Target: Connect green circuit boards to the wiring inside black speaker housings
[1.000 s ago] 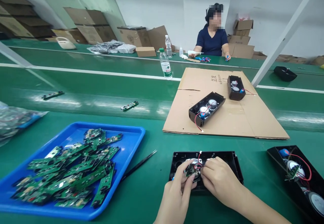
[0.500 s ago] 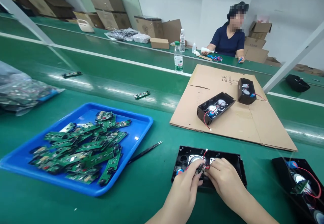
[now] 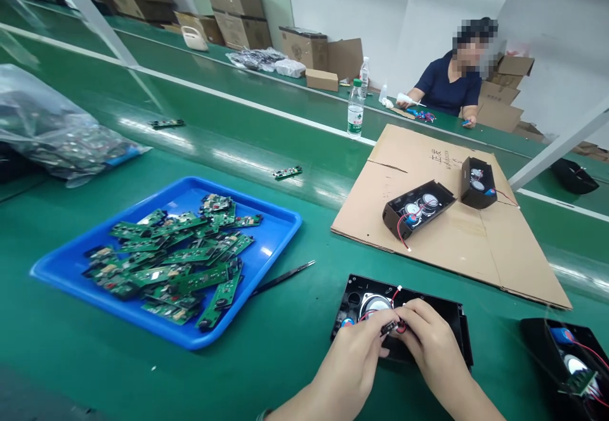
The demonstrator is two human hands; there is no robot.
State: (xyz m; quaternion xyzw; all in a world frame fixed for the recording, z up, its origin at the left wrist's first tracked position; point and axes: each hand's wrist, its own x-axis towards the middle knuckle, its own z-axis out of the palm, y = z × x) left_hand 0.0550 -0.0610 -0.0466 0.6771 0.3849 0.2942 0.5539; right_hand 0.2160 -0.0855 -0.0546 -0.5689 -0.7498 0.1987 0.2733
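Note:
My left hand [image 3: 349,354] pinches a small circuit board [image 3: 389,328] over a black speaker housing [image 3: 457,319]. Close against it, my right hand [image 3: 431,338] has its fingers closed on a red-and-black wire [image 3: 402,326] at the board's end; the fingertips partly hide the joint. Inside the housing are a round speaker [image 3: 375,304] and a blue part [image 3: 348,323]. A white connector [image 3: 398,289] on a thin wire sticks up behind my fingers.
Left of the housing lie tweezers [image 3: 285,276] and a blue tray [image 3: 280,234] of circuit boards. Two more housings rest on flat cardboard [image 3: 361,212]; another housing [image 3: 537,338] stands right. A bottle [image 3: 354,110] stands behind, and a person [image 3: 450,85] sits across the bench.
The view has shifted, so the scene sits further right. Both hands stay together over the housing, still gripping the board and wire. The person opposite looks much the same.

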